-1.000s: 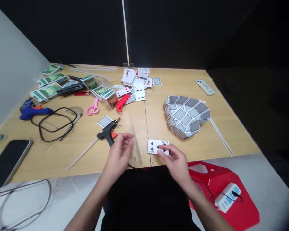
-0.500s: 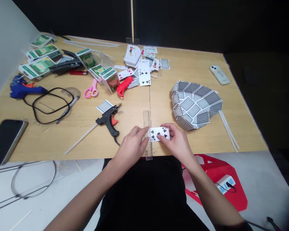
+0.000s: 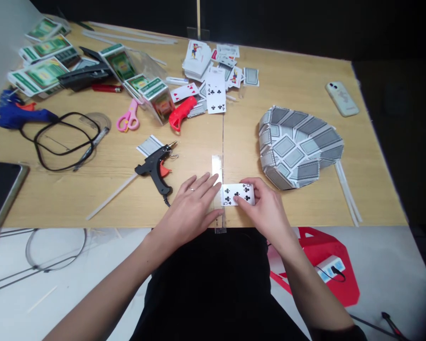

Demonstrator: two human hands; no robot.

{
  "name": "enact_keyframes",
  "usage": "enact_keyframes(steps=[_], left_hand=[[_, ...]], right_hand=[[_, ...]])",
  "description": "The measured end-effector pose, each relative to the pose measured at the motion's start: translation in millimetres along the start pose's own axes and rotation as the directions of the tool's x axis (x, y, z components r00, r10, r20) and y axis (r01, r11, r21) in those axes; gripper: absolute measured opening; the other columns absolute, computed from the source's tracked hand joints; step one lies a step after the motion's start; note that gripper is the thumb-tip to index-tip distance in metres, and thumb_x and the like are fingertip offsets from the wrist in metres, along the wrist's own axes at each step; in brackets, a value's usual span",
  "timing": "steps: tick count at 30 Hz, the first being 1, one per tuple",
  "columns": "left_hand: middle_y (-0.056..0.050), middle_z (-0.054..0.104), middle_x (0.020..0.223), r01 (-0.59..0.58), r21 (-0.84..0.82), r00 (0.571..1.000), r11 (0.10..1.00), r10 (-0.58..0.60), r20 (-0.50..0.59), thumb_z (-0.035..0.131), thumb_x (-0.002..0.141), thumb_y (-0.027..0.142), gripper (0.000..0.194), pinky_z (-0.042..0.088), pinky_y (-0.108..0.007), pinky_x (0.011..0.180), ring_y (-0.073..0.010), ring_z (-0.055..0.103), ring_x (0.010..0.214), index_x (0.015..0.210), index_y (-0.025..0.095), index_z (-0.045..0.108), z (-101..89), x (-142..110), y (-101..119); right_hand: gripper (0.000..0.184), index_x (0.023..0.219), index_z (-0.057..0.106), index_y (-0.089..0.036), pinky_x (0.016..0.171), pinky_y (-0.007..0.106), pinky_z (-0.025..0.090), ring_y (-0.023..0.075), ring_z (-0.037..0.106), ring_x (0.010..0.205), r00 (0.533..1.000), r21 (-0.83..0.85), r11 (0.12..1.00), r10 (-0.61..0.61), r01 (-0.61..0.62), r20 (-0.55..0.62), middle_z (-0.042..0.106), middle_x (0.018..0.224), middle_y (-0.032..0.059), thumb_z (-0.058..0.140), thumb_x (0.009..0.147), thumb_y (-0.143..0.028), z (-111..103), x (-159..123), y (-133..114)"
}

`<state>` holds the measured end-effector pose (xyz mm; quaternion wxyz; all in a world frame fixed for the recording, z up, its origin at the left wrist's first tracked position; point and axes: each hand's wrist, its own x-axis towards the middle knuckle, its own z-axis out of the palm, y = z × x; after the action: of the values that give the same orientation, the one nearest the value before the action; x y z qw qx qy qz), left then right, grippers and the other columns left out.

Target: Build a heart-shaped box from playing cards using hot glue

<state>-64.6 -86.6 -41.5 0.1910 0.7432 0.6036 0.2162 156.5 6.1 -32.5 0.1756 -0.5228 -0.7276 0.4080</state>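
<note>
A five of clubs playing card (image 3: 230,193) lies crosswise against the right edge of a clear ruler (image 3: 217,166) near the table's front edge. My left hand (image 3: 193,206) rests flat over the ruler with its fingers stretched out. The card's right end is pinched by my right hand (image 3: 266,203), thumb on its face and fingers behind. To the left sits a black glue gun (image 3: 156,166) with a glue stick in its back. On the right stands a bowl-like shape made of grey-backed cards (image 3: 298,147).
Green card boxes (image 3: 44,76), pink scissors (image 3: 128,117), a red-handled cutter (image 3: 181,113) and loose cards (image 3: 216,92) fill the back left and middle. A blue glue gun (image 3: 26,115) and a dark phone (image 3: 3,196) lie left. Another phone (image 3: 341,98) and white sticks (image 3: 348,194) are right.
My left hand has gone from gripping at the ruler and card edge to lying flat with fingers extended over the ruler. My right hand still holds the card. The camera view has shifted.
</note>
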Motion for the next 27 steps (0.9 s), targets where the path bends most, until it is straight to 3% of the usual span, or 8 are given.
enact_keyframes(steps=[6,15,19,27], left_hand=[[-0.019,0.053,0.171,-0.038,0.031,0.999,0.999,0.037,0.020,0.070,0.107,0.040,0.053,0.032,-0.061,0.135,-0.0394,0.047,0.162,0.155,0.019,0.062,5.5,8,7],[-0.017,0.053,0.172,-0.057,0.082,0.998,0.995,0.054,0.041,0.069,0.108,0.045,0.051,0.032,-0.060,0.135,-0.0381,0.046,0.162,0.154,0.022,0.064,5.3,11,5],[-0.017,0.051,0.173,-0.070,0.092,0.996,0.993,0.064,0.065,0.067,0.109,0.045,0.053,0.032,-0.061,0.134,-0.0393,0.045,0.163,0.156,0.021,0.063,2.8,10,4],[-0.013,0.054,0.172,-0.043,0.024,0.999,0.999,0.042,0.032,0.074,0.105,0.045,0.052,0.030,-0.058,0.136,-0.0370,0.046,0.163,0.152,0.024,0.064,4.7,10,2]], right_hand=[[0.032,0.122,0.069,-0.022,0.100,0.050,0.060,0.0335,0.077,0.112,1.000,-0.073,0.997,-0.005,0.004,-0.017,0.082,0.117,0.0110,0.076,0.092,-0.032,-8,-6,0],[0.034,0.132,0.073,-0.025,0.102,0.049,0.061,0.0309,0.074,0.116,0.992,-0.154,0.981,-0.122,0.117,-0.026,0.076,0.128,0.0108,0.072,0.098,-0.029,-8,-10,0],[0.036,0.130,0.073,-0.024,0.103,0.050,0.061,0.0318,0.073,0.117,0.993,-0.171,0.980,-0.108,0.099,-0.044,0.074,0.126,0.0113,0.080,0.097,-0.035,-4,-11,-4],[0.039,0.129,0.070,-0.023,0.103,0.050,0.062,0.0329,0.072,0.117,0.994,-0.225,0.971,-0.093,0.080,-0.048,0.071,0.123,0.0113,0.084,0.094,-0.030,-1,-12,-9]])
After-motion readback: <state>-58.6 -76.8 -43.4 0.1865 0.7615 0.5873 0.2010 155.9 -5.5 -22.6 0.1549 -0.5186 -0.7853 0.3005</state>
